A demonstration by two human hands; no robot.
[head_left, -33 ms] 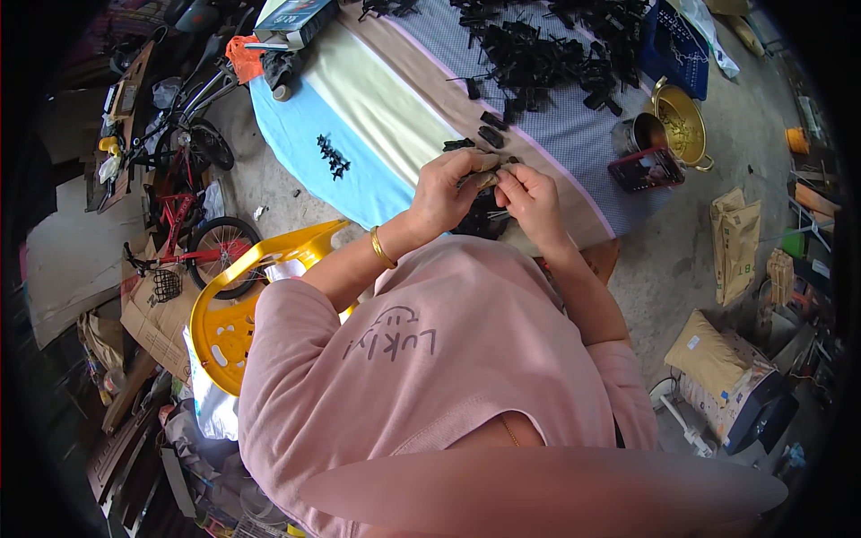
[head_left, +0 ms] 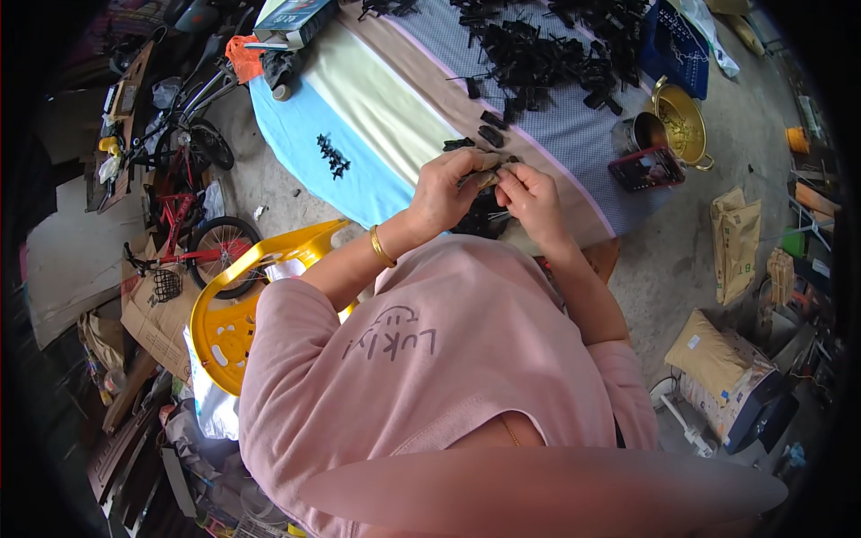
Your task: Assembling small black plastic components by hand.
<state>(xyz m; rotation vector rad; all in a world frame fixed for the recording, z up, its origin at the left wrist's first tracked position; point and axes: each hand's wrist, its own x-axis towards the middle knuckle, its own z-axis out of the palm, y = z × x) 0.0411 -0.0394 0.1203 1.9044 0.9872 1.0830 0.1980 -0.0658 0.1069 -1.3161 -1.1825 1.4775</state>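
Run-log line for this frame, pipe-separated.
left hand: fingers curled, hold unclear | right hand: fingers bent toward left hand's, hold unclear | beyond: large heap of small black parts on multicoloured striped cloth

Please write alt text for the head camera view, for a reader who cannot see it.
A person in a pale pink top holds a small dark piece, mostly hidden, between left hand and right hand. A heap of small black parts lies beyond on a striped cloth; a round gold-coloured metal basin is at right.

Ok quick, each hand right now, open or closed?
Left hand: fingers curled closed; anything held can't be told.
Right hand: pinched closed; anything held unclear.
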